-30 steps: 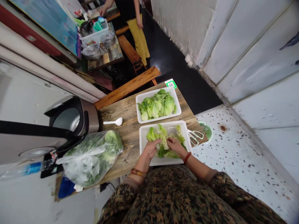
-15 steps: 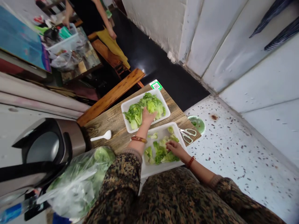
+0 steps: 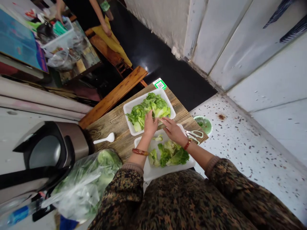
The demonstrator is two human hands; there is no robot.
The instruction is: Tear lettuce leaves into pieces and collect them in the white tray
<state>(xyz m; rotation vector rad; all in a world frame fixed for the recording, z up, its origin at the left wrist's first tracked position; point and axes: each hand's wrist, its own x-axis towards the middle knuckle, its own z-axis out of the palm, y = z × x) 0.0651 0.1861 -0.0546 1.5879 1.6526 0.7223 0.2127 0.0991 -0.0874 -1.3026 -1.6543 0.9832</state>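
Observation:
A white tray (image 3: 128, 111) at the far side of the wooden table is heaped with green lettuce (image 3: 157, 103). My left hand (image 3: 150, 124) is at this tray's near edge, fingers curled on the lettuce; the part inside its grip is mostly hidden. Close beside it, my right hand (image 3: 176, 131) reaches in over the gap between the trays, fingers stretched out and nothing visible in them. Below my hands is a second white tray (image 3: 153, 175), with smaller loose lettuce pieces (image 3: 171, 155). Green-handled scissors (image 3: 195, 134) lie just right of that tray.
A white spoon (image 3: 105, 139) lies on the table (image 3: 107, 123) at left, near a dark appliance (image 3: 69, 140). A clear bag of greens (image 3: 88, 182) is at lower left. A green basin (image 3: 203, 124) sits on the floor. Another person (image 3: 81, 16) stands beyond a bench (image 3: 117, 94).
My right hand has moved up and left from the near tray's lettuce to beside my left hand, its fingers straightening. My left hand has drawn slightly back toward me.

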